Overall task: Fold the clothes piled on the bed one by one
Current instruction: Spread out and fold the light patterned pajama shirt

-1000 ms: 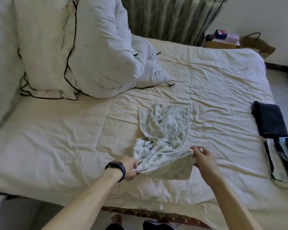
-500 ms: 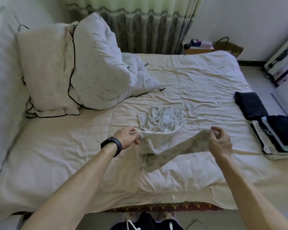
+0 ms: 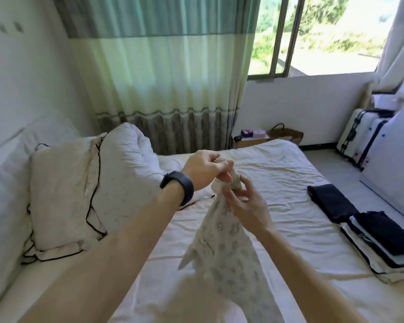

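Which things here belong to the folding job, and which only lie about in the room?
Job: patterned shirt, pinched by left hand, touched by right hand; folded stack and dark folded garment on the bed.
Lying about: pillow, duvet, suitcase, bag, curtain.

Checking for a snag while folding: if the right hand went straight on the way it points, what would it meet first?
The right hand would meet the shirt hanging from the left hand; it may already touch.
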The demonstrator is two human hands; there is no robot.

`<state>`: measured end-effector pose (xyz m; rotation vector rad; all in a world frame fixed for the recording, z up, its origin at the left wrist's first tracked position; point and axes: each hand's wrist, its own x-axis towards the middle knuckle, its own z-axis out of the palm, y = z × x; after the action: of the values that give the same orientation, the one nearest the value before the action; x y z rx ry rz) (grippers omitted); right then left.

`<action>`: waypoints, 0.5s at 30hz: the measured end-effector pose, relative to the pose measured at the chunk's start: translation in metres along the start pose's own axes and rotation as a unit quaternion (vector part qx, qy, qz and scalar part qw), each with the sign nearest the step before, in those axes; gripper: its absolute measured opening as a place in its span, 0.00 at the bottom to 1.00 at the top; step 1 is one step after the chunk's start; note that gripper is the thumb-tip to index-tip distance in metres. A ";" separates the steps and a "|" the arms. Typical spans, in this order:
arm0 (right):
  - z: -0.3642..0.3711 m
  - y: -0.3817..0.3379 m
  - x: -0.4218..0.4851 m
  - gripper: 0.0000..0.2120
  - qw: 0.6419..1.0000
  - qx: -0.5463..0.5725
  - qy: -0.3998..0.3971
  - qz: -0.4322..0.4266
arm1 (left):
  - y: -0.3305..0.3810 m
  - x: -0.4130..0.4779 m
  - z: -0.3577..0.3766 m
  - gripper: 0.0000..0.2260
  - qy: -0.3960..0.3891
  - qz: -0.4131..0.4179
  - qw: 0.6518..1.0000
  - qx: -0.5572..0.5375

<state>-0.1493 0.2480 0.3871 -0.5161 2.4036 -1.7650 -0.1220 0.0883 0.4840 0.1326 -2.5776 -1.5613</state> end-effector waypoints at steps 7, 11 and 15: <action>-0.050 -0.138 0.067 0.12 0.991 0.097 0.033 -0.086 | 0.106 0.015 -0.071 0.13 0.059 0.081 0.992 -0.075; -0.070 -0.173 0.082 0.14 0.991 0.115 -0.049 -0.054 | 0.091 0.014 -0.092 0.07 0.099 0.058 0.991 -0.072; -0.070 -0.181 0.086 0.14 0.978 0.148 -0.144 0.002 | 0.072 0.018 -0.089 0.19 0.035 0.022 0.999 -0.029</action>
<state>-0.2134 0.2345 0.5893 -0.6736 1.9087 -1.8560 -0.1268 0.0413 0.5896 0.1218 -2.4630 -1.5860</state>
